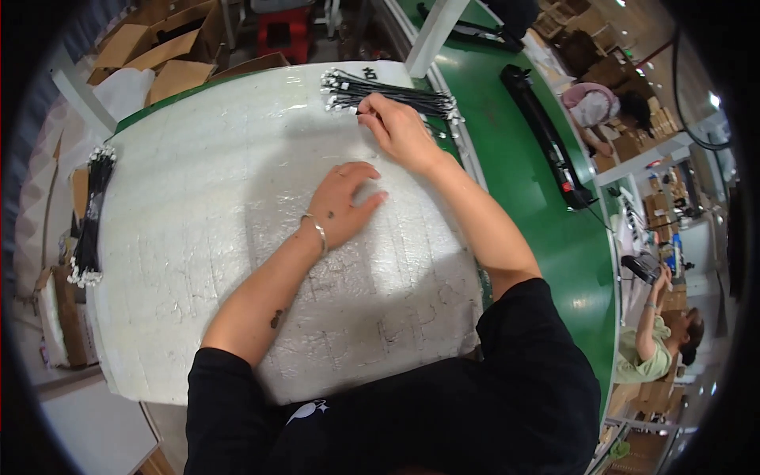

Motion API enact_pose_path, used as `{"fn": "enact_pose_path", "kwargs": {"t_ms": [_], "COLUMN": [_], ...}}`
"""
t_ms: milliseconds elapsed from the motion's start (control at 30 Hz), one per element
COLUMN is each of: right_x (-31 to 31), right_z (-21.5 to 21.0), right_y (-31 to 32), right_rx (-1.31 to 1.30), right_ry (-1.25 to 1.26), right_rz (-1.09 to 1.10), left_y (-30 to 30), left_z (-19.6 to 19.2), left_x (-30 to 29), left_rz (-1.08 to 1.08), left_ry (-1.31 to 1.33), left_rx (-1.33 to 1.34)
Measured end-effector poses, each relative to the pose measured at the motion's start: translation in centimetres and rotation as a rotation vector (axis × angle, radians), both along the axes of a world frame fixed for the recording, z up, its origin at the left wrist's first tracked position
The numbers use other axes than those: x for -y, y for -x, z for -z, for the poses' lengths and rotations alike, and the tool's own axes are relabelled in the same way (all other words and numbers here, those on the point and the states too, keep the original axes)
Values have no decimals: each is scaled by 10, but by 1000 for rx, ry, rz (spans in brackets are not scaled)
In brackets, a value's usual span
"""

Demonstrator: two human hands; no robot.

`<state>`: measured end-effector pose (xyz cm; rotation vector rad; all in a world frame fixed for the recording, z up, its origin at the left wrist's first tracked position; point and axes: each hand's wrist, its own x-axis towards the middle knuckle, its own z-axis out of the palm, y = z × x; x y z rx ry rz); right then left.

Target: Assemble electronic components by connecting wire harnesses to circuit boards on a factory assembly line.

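At the far side of the white-covered table (182, 214), a bundle of black cables (396, 93) with white end connectors lies crosswise. My right hand (398, 134) is at the near edge of this bundle, its thumb and fingers drawn together in a pinch. A small white connector shows beside those fingertips; whether they grip it is hidden. Nearer to me, my left hand (343, 204) rests over the table surface, fingers spread from the thumb and nothing in them. Another bundle of black cables (95, 214) with white connectors lies along the table's left edge.
Right of the table runs a green work surface (546, 229) carrying a long black housing (546, 134). A white post (435, 36) stands at the far right corner. Open cardboard boxes (158, 47) and a red stool (283, 36) are beyond. Two people work at the right.
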<state>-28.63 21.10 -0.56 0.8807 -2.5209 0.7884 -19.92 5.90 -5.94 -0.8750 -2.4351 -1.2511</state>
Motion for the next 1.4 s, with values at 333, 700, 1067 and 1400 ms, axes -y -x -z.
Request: {"fn": "enact_pose_path", "kwargs": {"t_ms": [333, 700, 1067, 1400], "right_x": [22, 18, 6, 5], "right_z": [46, 56, 37, 52], "right_y": [-92, -101, -102, -101], "right_rx": [-35, -226, -52, 9], "right_ry": [43, 152, 214, 284], "right_rz": [221, 230, 147, 117], "left_y": [26, 32, 23, 16], "left_z": [16, 17, -1, 1], "left_x": [26, 36, 28, 27], "left_rz": [-29, 93, -4, 31], "left_ry": [-427, -481, -471, -391], "left_rx": [422, 637, 646, 637]}}
